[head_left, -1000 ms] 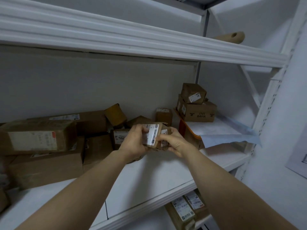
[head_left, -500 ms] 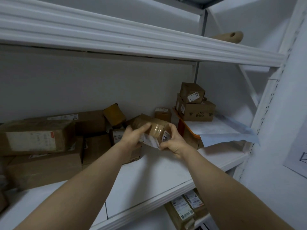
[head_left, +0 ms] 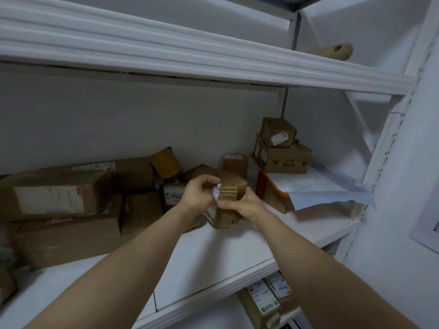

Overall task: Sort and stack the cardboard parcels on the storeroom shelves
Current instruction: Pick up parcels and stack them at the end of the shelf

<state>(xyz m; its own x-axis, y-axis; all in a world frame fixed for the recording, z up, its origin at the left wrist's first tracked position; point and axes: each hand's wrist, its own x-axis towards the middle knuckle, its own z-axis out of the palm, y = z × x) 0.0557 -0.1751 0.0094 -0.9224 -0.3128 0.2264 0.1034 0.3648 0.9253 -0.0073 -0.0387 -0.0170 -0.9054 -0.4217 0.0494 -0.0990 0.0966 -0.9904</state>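
Both my hands hold one small brown taped parcel (head_left: 230, 189) just above the white middle shelf (head_left: 213, 252). My left hand (head_left: 198, 192) grips its left side by the white label, fingers curled over the top edge. My right hand (head_left: 244, 206) clasps its front and right side. Larger cardboard parcels (head_left: 64, 198) lie piled at the left of the shelf. A stack of two boxes (head_left: 282, 157) stands at the back right, the upper one tilted.
The stack rests on white paper over an orange-edged box (head_left: 273, 188). Small parcels (head_left: 236, 163) lean against the back wall. More labelled parcels (head_left: 263, 300) sit on the lower shelf. A cardboard tube (head_left: 332, 51) lies on the upper shelf. A white upright (head_left: 389, 138) is at the right.
I have turned the small parcel in my hands: its white label faced me, then rolled downward, and now sits on the left side. The parcel stays in front of me.
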